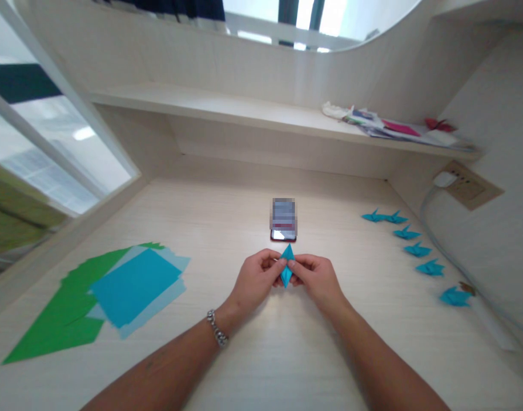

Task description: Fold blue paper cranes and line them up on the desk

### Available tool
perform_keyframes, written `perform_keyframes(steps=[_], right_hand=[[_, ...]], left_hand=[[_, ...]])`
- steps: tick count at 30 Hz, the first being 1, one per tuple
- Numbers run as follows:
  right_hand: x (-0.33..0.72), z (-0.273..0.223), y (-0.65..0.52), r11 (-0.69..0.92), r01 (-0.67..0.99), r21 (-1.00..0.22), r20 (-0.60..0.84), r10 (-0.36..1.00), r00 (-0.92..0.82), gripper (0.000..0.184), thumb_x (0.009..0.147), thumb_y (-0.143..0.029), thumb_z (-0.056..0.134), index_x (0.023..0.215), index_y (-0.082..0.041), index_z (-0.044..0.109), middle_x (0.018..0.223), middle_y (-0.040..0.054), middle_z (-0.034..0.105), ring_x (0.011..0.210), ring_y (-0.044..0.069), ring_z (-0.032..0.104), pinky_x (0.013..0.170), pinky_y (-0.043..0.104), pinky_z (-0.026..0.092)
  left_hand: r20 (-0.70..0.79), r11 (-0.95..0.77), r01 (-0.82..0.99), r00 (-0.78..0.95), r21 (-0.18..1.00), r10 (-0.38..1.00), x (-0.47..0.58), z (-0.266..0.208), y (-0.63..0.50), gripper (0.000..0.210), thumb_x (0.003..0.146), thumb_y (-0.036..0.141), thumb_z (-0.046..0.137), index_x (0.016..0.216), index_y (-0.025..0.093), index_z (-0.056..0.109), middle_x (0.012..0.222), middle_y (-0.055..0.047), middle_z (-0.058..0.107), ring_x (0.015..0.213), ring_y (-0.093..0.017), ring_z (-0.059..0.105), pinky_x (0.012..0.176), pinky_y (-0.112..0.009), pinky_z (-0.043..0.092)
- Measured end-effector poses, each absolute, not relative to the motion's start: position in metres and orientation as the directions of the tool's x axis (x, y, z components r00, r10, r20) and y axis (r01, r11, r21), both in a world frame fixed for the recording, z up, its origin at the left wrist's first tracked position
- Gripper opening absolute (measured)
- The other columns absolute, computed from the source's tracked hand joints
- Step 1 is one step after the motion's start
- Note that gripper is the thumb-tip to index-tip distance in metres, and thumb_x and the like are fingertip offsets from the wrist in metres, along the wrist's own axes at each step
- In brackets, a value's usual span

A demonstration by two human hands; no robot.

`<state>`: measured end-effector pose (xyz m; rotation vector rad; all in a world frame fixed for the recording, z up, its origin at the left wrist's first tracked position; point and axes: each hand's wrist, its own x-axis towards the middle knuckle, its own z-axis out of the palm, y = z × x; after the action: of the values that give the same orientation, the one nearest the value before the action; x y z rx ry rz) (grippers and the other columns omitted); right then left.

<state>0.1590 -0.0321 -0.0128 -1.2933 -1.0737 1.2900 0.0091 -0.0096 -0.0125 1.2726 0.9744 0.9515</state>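
Between my two hands is a piece of blue origami paper [289, 251], folded into a narrow diamond with one point up and one down. My left hand [261, 272] pinches its left side, the thumb lying across the front. From the other side my right hand [315, 276] grips it, thumb tip close to the left one. The fingers behind the paper are partly hidden. Just beyond the hands lies a phone [283, 235], its screen blurred out.
Blue paper sheets [137, 285] overlap green paper sheets [43, 319] on the left. Several folded blue paper cranes [417, 249] line the right side, near a cable [441, 245] from a wall socket [471, 185]. A shelf [244, 114] with papers [398, 128] spans the back.
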Motion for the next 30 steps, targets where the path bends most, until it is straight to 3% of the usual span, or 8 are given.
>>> perform_keyframes(steps=[21, 26, 30], right_hand=[[0.1645, -0.0110, -0.0336, -0.102, 0.043, -0.994, -0.104, 0.993, -0.052, 0.030, 0.078, -0.042, 0.064, 0.089, -0.016, 0.075, 0.056, 0.0014, 0.063, 0.050, 0.012, 0.054, 0.052, 0.025, 0.045], [0.1680, -0.0088, -0.0320, -0.007, 0.187, -0.982, 0.010, 0.996, 0.089, 0.028, 0.068, -0.036, 0.074, 0.087, -0.016, 0.074, 0.080, 0.0068, 0.071, 0.068, 0.017, 0.060, 0.063, 0.029, 0.047], [0.1673, -0.0058, -0.0324, 0.003, 0.177, -0.984, 0.011, 0.999, 0.047, 0.022, 0.068, -0.035, 0.074, 0.079, -0.016, 0.074, 0.076, 0.0057, 0.071, 0.068, 0.017, 0.060, 0.065, 0.029, 0.046]], left_hand=[[-0.176, 0.230, -0.113, 0.361, 0.967, 0.916, 0.0059, -0.0139, -0.0072, 0.021, 0.073, 0.029, 0.071, 0.081, 0.010, 0.064, 0.059, -0.002, 0.062, 0.050, -0.010, 0.052, 0.049, -0.022, 0.040], [-0.199, 0.238, -0.056, 0.386, 0.970, 0.901, 0.0079, -0.0087, -0.0083, 0.025, 0.073, 0.034, 0.072, 0.077, 0.010, 0.064, 0.057, -0.001, 0.060, 0.047, -0.009, 0.052, 0.047, -0.022, 0.040], [-0.209, 0.223, 0.013, 0.412, 0.975, 0.887, 0.0100, -0.0050, -0.0110, 0.024, 0.072, 0.033, 0.072, 0.072, 0.010, 0.064, 0.052, 0.000, 0.058, 0.045, -0.010, 0.051, 0.046, -0.022, 0.039]])
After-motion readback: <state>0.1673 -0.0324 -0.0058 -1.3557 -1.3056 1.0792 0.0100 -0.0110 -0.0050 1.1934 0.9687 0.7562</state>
